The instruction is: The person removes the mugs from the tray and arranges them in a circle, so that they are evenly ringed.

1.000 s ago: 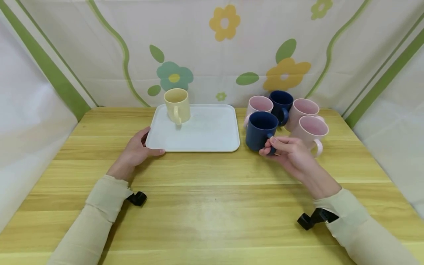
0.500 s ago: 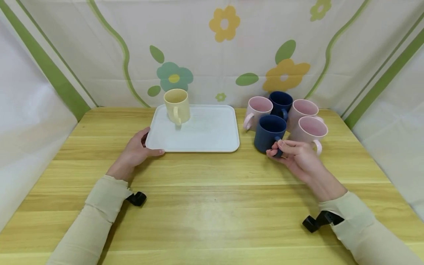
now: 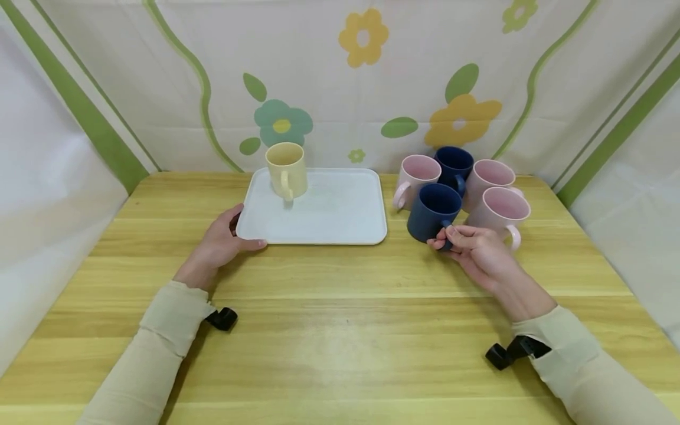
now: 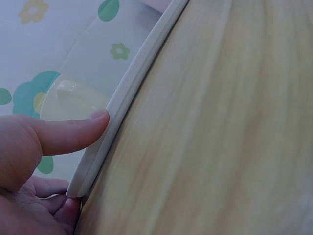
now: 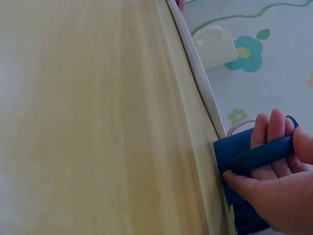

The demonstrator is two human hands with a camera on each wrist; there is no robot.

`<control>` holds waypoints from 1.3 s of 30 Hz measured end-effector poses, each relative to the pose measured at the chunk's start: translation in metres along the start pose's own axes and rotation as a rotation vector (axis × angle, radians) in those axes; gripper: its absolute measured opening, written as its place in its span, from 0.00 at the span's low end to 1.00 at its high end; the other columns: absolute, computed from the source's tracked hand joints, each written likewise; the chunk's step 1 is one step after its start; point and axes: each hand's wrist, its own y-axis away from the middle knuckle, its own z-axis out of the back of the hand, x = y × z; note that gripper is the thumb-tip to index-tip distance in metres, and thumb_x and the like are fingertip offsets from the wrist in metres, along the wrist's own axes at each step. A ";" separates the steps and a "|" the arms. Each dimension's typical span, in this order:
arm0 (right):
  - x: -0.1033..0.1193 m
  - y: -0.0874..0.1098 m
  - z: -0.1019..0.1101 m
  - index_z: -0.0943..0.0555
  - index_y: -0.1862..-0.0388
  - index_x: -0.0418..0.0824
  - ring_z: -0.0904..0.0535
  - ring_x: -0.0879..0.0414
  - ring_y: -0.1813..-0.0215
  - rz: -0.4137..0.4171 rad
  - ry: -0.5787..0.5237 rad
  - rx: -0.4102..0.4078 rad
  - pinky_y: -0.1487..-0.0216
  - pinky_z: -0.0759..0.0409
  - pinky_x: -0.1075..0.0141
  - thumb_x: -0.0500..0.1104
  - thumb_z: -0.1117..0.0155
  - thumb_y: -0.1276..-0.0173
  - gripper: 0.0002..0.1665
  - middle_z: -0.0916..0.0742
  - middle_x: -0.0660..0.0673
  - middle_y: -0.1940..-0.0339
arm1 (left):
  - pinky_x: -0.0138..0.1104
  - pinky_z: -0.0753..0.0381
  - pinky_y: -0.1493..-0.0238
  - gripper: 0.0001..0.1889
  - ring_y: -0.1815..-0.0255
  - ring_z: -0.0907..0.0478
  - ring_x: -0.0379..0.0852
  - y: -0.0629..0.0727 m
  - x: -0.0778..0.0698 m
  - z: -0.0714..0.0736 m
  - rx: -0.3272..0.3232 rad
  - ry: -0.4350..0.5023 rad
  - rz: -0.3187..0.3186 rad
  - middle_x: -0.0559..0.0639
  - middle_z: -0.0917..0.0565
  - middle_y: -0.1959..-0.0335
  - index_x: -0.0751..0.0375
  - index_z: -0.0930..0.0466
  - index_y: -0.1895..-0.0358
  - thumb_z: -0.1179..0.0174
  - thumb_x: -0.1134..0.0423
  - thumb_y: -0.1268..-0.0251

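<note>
My left hand (image 3: pixel 219 241) grips the near left corner of the white tray (image 3: pixel 340 227), its thumb (image 4: pixel 73 134) along the front rim and its fingers by the left side. A yellow mug (image 3: pixel 291 178) stands upright on the tray's back left, handle toward me. To the right of the tray, my right hand (image 3: pixel 480 255) pinches the handle of a navy mug (image 3: pixel 429 221), which is upright; I cannot tell whether its base touches the table. In the right wrist view, thumb and fingers close round that mug's handle (image 5: pixel 264 155).
Behind the held mug stand a pink mug (image 3: pixel 414 177) and a second navy mug (image 3: pixel 453 160). Two more pink mugs, one at the back (image 3: pixel 494 171) and one nearer (image 3: pixel 502 212), stand to its right. A flowered cloth (image 3: pixel 340 88) hangs behind the wooden table (image 3: pixel 340 336).
The right hand has moved the held navy mug right and slightly nearer, away from the tray, then kept it almost still. The left hand and tray stay put; the head view shifts slightly.
</note>
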 end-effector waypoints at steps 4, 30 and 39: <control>0.002 -0.002 0.000 0.12 0.58 0.34 0.09 0.53 0.52 -0.006 0.014 0.001 0.38 0.15 0.66 0.38 0.44 0.16 0.15 0.11 0.46 0.61 | 0.57 0.42 0.16 0.58 0.16 0.43 0.64 0.002 -0.002 -0.001 -0.006 0.006 -0.011 0.62 0.45 0.13 0.59 0.58 0.12 0.24 0.64 0.36; 0.031 0.024 -0.002 0.11 0.54 0.36 0.08 0.56 0.55 0.127 0.032 -0.153 0.50 0.10 0.67 0.28 0.41 0.22 0.12 0.07 0.45 0.58 | 0.56 0.43 0.15 0.56 0.15 0.44 0.62 0.005 -0.002 0.000 -0.011 0.022 0.001 0.60 0.45 0.13 0.59 0.56 0.12 0.25 0.63 0.35; 0.044 0.009 -0.037 0.14 0.47 0.31 0.08 0.55 0.49 0.235 0.087 -0.097 0.44 0.12 0.66 0.32 0.37 0.22 0.10 0.06 0.43 0.54 | 0.56 0.45 0.14 0.58 0.13 0.47 0.62 0.003 -0.003 -0.001 -0.008 0.037 0.011 0.60 0.49 0.11 0.58 0.59 0.11 0.24 0.64 0.36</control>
